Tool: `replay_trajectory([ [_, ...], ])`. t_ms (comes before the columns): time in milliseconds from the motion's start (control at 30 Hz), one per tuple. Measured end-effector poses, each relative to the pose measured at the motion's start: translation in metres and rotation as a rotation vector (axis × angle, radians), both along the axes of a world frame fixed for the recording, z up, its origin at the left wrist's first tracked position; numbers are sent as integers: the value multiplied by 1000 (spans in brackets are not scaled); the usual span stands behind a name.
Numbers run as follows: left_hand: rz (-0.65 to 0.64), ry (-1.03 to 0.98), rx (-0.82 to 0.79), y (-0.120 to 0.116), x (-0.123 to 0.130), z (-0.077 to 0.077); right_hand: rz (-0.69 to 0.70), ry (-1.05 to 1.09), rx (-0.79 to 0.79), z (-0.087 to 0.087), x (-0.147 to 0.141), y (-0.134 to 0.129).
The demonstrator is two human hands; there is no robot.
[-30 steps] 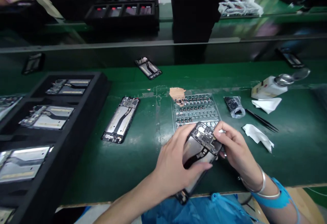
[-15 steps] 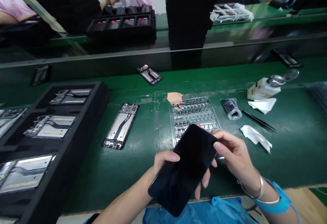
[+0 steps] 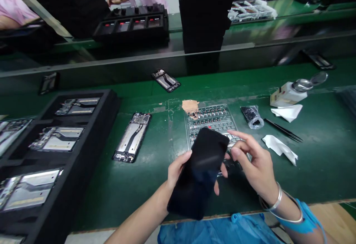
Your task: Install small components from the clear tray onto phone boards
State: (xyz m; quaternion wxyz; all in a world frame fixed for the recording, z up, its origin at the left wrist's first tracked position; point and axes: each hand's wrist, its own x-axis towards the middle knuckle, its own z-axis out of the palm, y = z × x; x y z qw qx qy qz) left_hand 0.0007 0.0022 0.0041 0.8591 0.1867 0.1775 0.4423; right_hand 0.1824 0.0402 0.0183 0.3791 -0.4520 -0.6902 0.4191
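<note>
R hand point(image 3: 250, 158) off phone now, fingers spread, just beside it; L hand point(image 3: 176, 175) clamped on phone point(image 3: 198, 173), above parts tray point(image 3: 187, 132).

The green table point(image 3: 325, 177) carries a clear plastic parts tray point(image 3: 211, 119); left of the tray lie a phone frame point(image 3: 132, 137) and a black foam tray point(image 3: 109, 103) of frames, right of it a small plastic bag point(image 3: 252, 117), tweezers point(image 3: 283, 130) and white wipes point(image 3: 279, 149)

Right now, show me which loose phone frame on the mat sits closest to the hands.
The phone frame left of the clear parts tray; the other loose frame lies farther up the mat.
</note>
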Motion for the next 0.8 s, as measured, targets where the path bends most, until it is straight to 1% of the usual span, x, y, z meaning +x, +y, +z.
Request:
replay_trajectory([
  [33,106,76,-1,0,-2,2,35,-70,103,0,-1,-1],
  [100,315,226,13,0,-5,5,220,-184,266,1,-5,-6],
  [133,411,294,28,1,-6,5,322,-233,321,2,-7,-9],
  [167,495,355,48,2,-6,5,394,-278,367,3,-10,-13],
  [200,563,403,70,3,-7,4,429,-318,410,4,-13,-16],
  [233,609,442,84,4,-6,3,433,-346,448,5,-15,-19],
  [300,658,491,104,5,-6,1,405,-378,512,6,-20,-25],
  [400,678,522,114,6,-5,-1,341,-440,600,9,-23,-27],
  [433,679,531,112,6,-5,-1,308,-452,603,11,-24,-25],
  [467,683,541,113,6,-5,0,264,-447,567,14,-24,-20],
  [500,687,555,116,6,-6,0,207,-415,479,16,-24,-13],
  [533,694,572,122,6,-6,1,151,-350,338,19,-23,-3],
  [567,704,593,130,6,-7,1,97,-259,163,22,-23,10],
  [633,723,639,157,7,-9,1,25,-25,-198,27,-23,43],
  [667,724,666,173,7,-9,1,-11,80,-318,28,-24,62],
  [700,716,693,188,7,-10,0,-58,155,-384,29,-26,83],
  [733,701,718,201,8,-10,-1,-133,203,-410,27,-29,103],
  [800,662,760,211,9,-10,-4,-240,221,-385,23,-35,144],
])
